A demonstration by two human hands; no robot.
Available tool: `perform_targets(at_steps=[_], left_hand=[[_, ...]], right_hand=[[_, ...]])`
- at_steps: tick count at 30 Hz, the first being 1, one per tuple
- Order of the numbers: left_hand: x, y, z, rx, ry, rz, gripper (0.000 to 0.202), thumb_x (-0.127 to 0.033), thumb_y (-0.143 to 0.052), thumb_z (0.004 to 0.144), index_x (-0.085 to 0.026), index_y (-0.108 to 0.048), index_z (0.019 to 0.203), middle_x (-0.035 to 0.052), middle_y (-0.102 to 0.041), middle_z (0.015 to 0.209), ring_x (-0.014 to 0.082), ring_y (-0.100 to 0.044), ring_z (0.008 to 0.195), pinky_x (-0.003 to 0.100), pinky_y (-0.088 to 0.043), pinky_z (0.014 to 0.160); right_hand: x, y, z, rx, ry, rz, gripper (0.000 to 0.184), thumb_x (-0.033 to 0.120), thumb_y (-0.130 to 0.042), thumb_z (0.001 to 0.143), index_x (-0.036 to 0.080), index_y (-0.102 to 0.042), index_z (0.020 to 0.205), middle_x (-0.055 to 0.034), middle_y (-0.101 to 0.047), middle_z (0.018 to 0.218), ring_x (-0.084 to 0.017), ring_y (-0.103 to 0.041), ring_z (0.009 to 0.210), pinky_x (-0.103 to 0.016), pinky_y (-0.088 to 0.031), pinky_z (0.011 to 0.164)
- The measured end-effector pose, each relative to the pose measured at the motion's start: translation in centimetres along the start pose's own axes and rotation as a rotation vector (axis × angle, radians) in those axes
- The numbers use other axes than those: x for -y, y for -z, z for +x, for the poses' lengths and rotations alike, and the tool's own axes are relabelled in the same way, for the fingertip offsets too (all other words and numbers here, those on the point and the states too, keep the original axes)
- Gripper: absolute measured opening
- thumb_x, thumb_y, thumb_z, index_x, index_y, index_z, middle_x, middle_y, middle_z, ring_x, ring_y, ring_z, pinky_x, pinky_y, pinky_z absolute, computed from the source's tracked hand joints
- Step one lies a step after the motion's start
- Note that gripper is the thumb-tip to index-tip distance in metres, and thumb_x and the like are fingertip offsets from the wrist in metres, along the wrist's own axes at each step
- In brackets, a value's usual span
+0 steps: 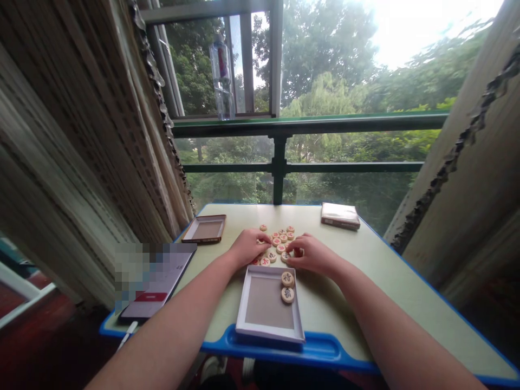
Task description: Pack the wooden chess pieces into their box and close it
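Observation:
Several round wooden Chinese chess pieces (276, 241) with red or dark characters lie in a cluster on the table. My left hand (252, 245) is at the cluster's left side, its fingers closed and bent down over the pieces; what they hold, if anything, is hidden. On the right side, my right hand (312, 252) has its thumb and fingers curled around a chess piece (298, 252), partly covered. Just in front of the hands, a shallow open box (240, 311) holds two dark-lettered pieces (287, 295) along its right wall.
A box lid (222, 228) lies open side up at the back left. At the back right sits a closed flat box (340, 215). A tablet-like device (162, 287) with a white cable (128, 333) rests on the left. The table has a blue edge (325, 346); a railing (309, 124) stands behind.

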State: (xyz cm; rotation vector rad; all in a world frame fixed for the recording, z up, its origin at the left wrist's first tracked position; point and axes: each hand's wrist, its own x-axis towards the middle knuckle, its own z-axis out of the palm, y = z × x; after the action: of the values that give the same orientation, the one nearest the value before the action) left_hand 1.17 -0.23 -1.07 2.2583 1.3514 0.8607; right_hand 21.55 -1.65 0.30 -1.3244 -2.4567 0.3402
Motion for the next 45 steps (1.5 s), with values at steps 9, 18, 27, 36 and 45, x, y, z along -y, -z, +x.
perform_targets(at_steps=[9,18,27,36,45], left_hand=[[-1.2,0.6,0.2,0.071,0.045,-0.151,0.023,-0.030,-0.059,0.071,-0.013,-0.069,0.083,0.0040,-0.069,0.077,0.0133,-0.060,0.069,0.022,-0.045,0.065],[-2.5,0.8,0.7,0.188,-0.013,-0.114,0.029,-0.031,-0.063,0.067,-0.015,-0.069,0.090,0.0043,-0.070,0.084,0.0147,-0.061,0.075,0.021,-0.045,0.067],[-2.3,-1.0,-0.2,0.226,-0.053,-0.104,0.023,-0.030,-0.061,0.069,-0.015,-0.069,0.084,0.0027,-0.069,0.079,0.0131,-0.059,0.070,0.021,-0.044,0.063],[-2.4,0.2,-0.3,0.120,-0.057,-0.098,0.028,-0.031,-0.063,0.068,-0.016,-0.068,0.091,0.0033,-0.069,0.086,0.0143,-0.059,0.077,0.023,-0.045,0.072],[-1.9,-0.6,-0.3,0.126,-0.042,-0.142,0.025,-0.031,-0.060,0.071,-0.013,-0.068,0.088,0.0060,-0.070,0.084,0.0144,-0.061,0.076,0.023,-0.045,0.069]], right_hand=[[0.1,0.1,0.1,-0.136,0.026,0.033,0.020,0.036,-0.058,0.071,0.019,-0.067,0.078,-0.0043,-0.063,0.075,-0.018,-0.050,0.075,-0.028,-0.039,0.066],[-0.2,-0.3,0.2,-0.196,0.101,0.033,0.024,0.041,-0.057,0.074,0.020,-0.067,0.080,-0.0038,-0.062,0.071,-0.017,-0.051,0.071,-0.030,-0.038,0.070],[-0.2,-0.4,0.1,-0.113,0.055,0.056,0.017,0.032,-0.064,0.066,0.020,-0.069,0.077,-0.0025,-0.063,0.065,-0.016,-0.051,0.070,-0.026,-0.037,0.063],[0.3,0.4,0.0,-0.171,0.025,0.142,0.018,0.032,-0.062,0.068,0.021,-0.068,0.082,-0.0019,-0.062,0.070,-0.016,-0.051,0.074,-0.026,-0.038,0.064],[-0.1,0.1,-0.1,-0.143,-0.003,0.158,0.021,0.034,-0.062,0.068,0.020,-0.068,0.083,-0.0014,-0.061,0.069,-0.015,-0.052,0.071,-0.024,-0.038,0.063]])
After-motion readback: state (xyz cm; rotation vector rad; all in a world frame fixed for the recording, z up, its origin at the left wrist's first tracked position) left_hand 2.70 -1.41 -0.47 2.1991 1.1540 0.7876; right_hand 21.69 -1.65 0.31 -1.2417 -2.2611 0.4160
